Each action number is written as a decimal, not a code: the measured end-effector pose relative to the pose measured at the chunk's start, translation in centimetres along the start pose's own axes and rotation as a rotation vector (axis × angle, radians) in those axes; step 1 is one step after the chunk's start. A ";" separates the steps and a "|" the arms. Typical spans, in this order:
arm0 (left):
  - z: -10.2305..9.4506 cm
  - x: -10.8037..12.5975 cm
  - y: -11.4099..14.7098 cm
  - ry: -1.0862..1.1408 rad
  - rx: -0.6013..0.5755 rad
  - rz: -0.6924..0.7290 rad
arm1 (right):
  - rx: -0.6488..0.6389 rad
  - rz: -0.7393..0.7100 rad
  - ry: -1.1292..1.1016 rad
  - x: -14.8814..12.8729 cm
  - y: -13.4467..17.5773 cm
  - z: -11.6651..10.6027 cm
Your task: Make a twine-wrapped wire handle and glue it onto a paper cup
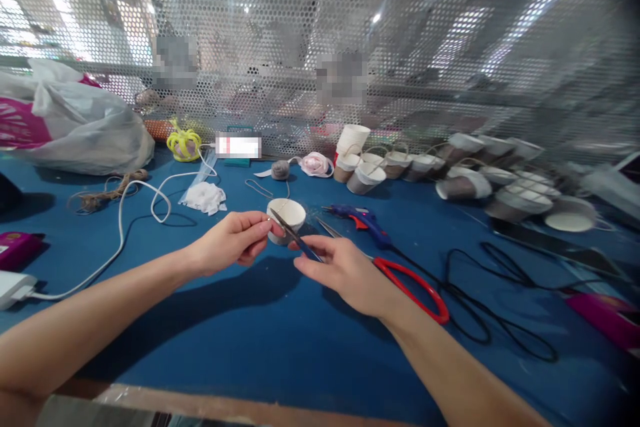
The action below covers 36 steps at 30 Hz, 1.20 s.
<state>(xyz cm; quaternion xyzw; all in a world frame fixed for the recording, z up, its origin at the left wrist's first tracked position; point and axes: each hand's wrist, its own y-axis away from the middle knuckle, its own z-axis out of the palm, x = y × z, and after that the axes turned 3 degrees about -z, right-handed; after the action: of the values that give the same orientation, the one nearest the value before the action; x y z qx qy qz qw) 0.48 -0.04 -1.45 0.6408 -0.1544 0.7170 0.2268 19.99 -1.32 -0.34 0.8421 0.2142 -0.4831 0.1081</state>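
Note:
My left hand (pixel 240 237) is closed in a pinch beside a small paper cup (pixel 295 213). Something small and thin, perhaps a cord end, shows at its fingertips. My right hand (pixel 337 267) grips slim dark tweezers (pixel 299 240), whose pointed end reaches in front of the cup to the left fingertips. The cup has a white inside and a greyish wrapped outside, partly hidden by both hands. Behind it lies a small ball of grey cord (pixel 281 169), with a strand running toward the cup. Red-handled scissors (pixel 415 287) lie under and beside my right wrist.
A blue glue gun (pixel 367 223) with a black cable lies right of the cup. Several wrapped cups with cord handles (pixel 367 177) stand at the back right. A pink fabric rose (pixel 316 164), white scraps (pixel 205 198), twine (pixel 107 195) and a plastic bag (pixel 85 123) lie farther back.

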 end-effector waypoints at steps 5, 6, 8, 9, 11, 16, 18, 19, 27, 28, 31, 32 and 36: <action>-0.4 0.1 0.1 -0.042 -0.032 -0.008 | -0.090 0.118 -0.122 0.5 0.0 -0.2; -0.4 0.1 0.1 -0.034 -0.038 -0.011 | -0.101 0.125 -0.139 0.6 0.0 -0.2; -0.5 0.2 0.1 0.007 -0.054 -0.034 | -0.102 0.120 -0.144 0.6 -0.1 -0.3; -0.6 0.3 0.1 0.040 -0.065 -0.055 | -0.091 0.113 -0.133 0.6 -0.1 -0.3; -0.7 0.3 0.1 0.112 -0.093 -0.104 | -0.041 0.090 -0.100 0.3 -0.1 -0.3; -0.6 0.2 0.1 0.193 -0.069 -0.122 | 0.024 -0.003 -0.014 -0.1 -0.1 -0.3; -0.5 0.2 0.1 0.190 -0.064 -0.114 | 0.014 -0.022 0.025 0.2 0.0 -0.1; -0.5 0.2 0.1 0.185 -0.067 -0.113 | 0.017 -0.026 0.040 0.3 0.0 -0.1; -0.5 0.1 0.1 0.069 -0.092 -0.061 | -0.044 0.040 0.022 0.0 0.1 -0.1; -0.5 0.1 0.1 0.061 -0.092 -0.064 | -0.056 0.038 0.022 0.0 0.1 -0.2; -0.8 0.1 -0.1 0.075 -0.050 -0.070 | -0.041 -0.013 0.084 0.2 0.1 -0.3; -0.9 0.1 -0.2 0.093 -0.011 -0.058 | -0.023 -0.023 0.125 0.2 0.1 -0.4; -1.7 0.3 -0.6 0.176 0.159 0.038 | 0.121 0.032 0.293 -0.6 0.2 -2.0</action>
<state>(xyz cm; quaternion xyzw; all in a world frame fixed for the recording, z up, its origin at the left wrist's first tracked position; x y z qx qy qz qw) -0.69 1.36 -1.45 0.5883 -0.0884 0.7847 0.1742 21.35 -0.82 1.15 0.9118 0.1850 -0.3651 0.0324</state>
